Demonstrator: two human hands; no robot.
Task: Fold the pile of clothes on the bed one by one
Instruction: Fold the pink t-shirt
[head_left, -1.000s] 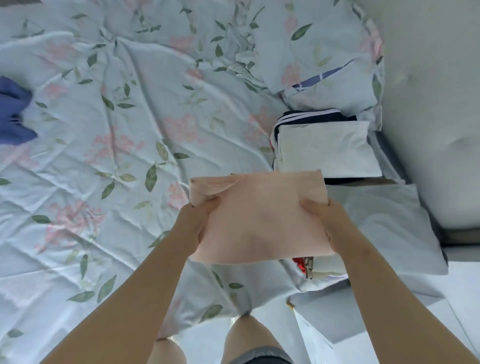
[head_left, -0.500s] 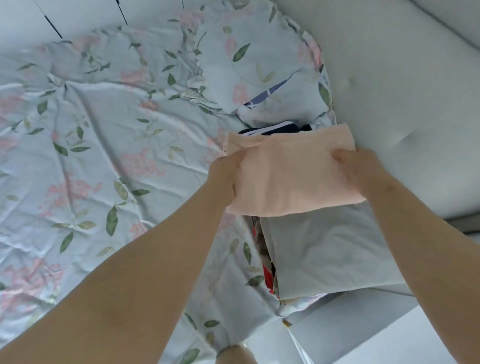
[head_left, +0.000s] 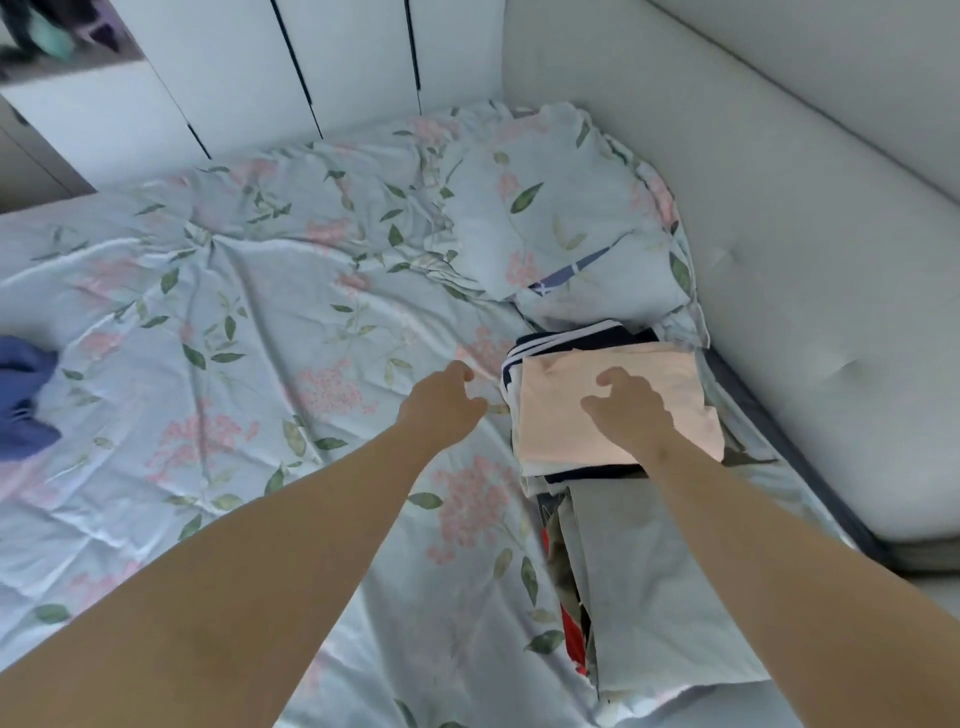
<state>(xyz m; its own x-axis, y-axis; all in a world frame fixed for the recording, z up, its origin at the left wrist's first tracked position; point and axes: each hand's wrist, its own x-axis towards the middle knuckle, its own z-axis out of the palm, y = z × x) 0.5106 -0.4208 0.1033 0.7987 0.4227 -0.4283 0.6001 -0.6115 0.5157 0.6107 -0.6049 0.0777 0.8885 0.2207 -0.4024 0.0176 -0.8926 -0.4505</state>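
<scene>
On the bed, a folded peach cloth tops the stack of folded clothes. The right hand is over it, fingers loosely curled, gripping nothing. The left hand hangs relaxed and empty beside the stack. A blue garment lies well apart.

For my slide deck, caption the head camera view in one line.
Folded pink garment tops the stack on the floral bed, right hand over it, left hand beside.

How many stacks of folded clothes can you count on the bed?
2. One, topped by the pink garment, lies under the right hand; the other, topped by a pale grey garment, lies nearer the camera. Lower layers are partly hidden.
</scene>
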